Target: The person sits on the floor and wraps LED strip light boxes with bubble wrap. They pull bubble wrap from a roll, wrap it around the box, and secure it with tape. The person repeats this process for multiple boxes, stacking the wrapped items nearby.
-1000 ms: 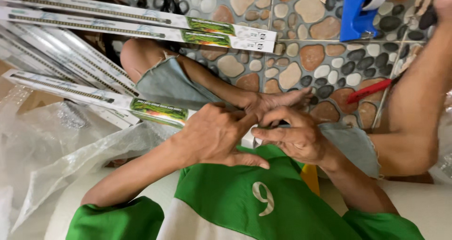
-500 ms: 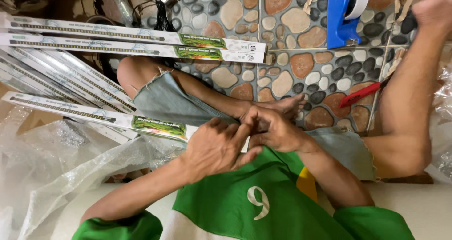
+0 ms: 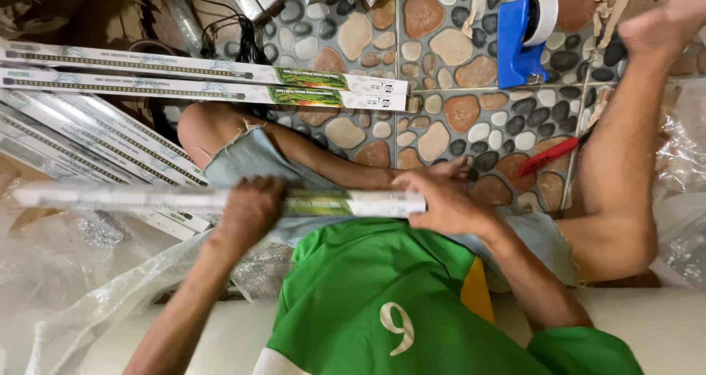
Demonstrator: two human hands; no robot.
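Note:
I sit on a pebble-patterned floor and hold a long, slim white box with a green end label (image 3: 323, 203) level across my lap. My left hand (image 3: 248, 212) grips it near its middle. My right hand (image 3: 440, 198) is closed around its right end. The box's left part looks blurred and reaches out over clear plastic wrap. Two more boxes of the same kind (image 3: 220, 84) lie side by side on the floor beyond my knee.
A pile of similar long boxes (image 3: 81, 147) lies at the left. Crumpled clear plastic (image 3: 66, 287) covers the lower left. A blue tape dispenser (image 3: 523, 37) stands at the upper right, and a red-handled tool (image 3: 548, 156) lies by my right leg.
Both hands were working together at the box's end near my lap. Now they have spread apart along the box and lifted it level; the view has shifted closer.

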